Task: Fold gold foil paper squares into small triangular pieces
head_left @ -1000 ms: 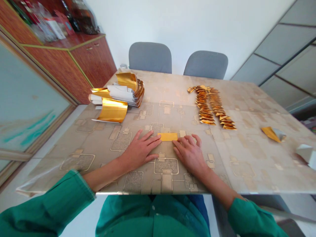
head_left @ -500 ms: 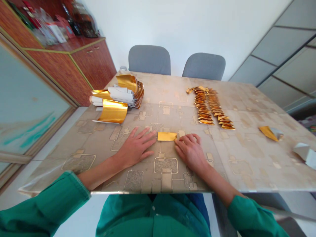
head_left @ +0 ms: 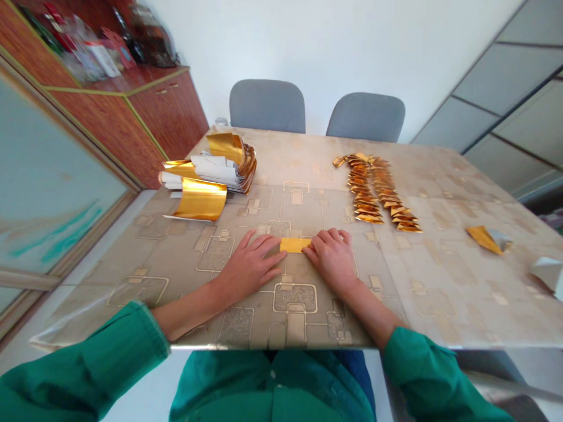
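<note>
A small folded strip of gold foil paper (head_left: 295, 245) lies flat on the table in front of me. My left hand (head_left: 251, 262) rests palm down with its fingers stretched out, the fingertips at the strip's left end. At the right end, my right hand (head_left: 333, 258) is closed, with curled fingers and the thumb pinching the strip's edge. The finger tips of both hands partly cover the strip's ends.
On the left lies a thick stack of gold and white paper sheets (head_left: 202, 198). Two rows of folded gold pieces (head_left: 366, 190) stand at the back right. Crumpled gold paper (head_left: 485, 239) and a white piece (head_left: 549, 272) lie far right. Two grey chairs (head_left: 267, 105) stand behind the patterned tablecloth (head_left: 294, 328).
My left hand has moved right onto the strip's left end. My right hand has shifted slightly left, covering more of the right end.
</note>
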The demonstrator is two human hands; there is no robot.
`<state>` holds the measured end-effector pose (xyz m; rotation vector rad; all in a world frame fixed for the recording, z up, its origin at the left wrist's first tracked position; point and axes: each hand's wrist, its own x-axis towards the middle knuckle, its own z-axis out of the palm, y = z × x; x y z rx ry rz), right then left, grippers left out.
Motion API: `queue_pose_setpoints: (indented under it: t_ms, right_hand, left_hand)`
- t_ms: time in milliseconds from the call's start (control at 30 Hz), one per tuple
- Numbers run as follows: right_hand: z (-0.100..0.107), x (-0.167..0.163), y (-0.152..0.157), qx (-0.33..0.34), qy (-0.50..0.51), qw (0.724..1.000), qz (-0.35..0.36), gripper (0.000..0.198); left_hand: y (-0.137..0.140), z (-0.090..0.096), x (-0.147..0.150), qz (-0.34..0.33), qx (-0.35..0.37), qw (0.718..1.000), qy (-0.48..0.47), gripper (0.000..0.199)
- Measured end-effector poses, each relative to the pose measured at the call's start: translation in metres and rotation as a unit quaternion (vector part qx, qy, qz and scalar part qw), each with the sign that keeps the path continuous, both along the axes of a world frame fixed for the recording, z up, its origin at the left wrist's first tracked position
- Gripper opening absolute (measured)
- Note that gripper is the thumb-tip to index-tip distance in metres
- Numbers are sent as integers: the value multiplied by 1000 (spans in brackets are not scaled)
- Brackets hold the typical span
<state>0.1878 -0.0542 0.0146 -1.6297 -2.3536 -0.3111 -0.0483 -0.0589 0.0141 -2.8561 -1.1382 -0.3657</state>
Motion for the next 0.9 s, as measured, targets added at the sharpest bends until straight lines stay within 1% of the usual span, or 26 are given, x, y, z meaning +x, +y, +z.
queue_pose_setpoints:
  t_ms: [67, 133, 233, 333, 467, 633, 733, 900]
  right_hand:
    - [0, 0, 1, -1, 0, 1000, 2, 15]
    - [1, 1, 4, -1, 1, 1000, 11, 12]
    - [2, 3, 9, -7, 5, 999, 35, 12]
    - [2, 6, 10, -19, 17, 999, 41, 12]
    - [2, 7, 7, -9, 38, 998, 40, 10]
    - [3, 7, 6, -1, 78, 995, 57, 9]
    - [5, 8, 7, 3, 111, 991, 71, 14]
    - [5, 14, 11, 2, 127, 985, 116, 19]
  left_hand:
    - [2, 1, -7, 2, -4, 1000, -14, 26]
    - [7, 2, -6, -3, -5, 999, -37, 24]
    - [18, 3, 6, 10, -5, 996, -93, 23]
    - [29, 0, 19, 27, -19, 990, -134, 31]
    - [34, -4, 22, 36, -46, 986, -158, 38]
    - [31, -4, 18, 24, -57, 984, -169, 37]
    - [29, -2, 19, 15, -54, 983, -175, 31]
    - [26, -3, 21, -4, -15, 989, -148, 10]
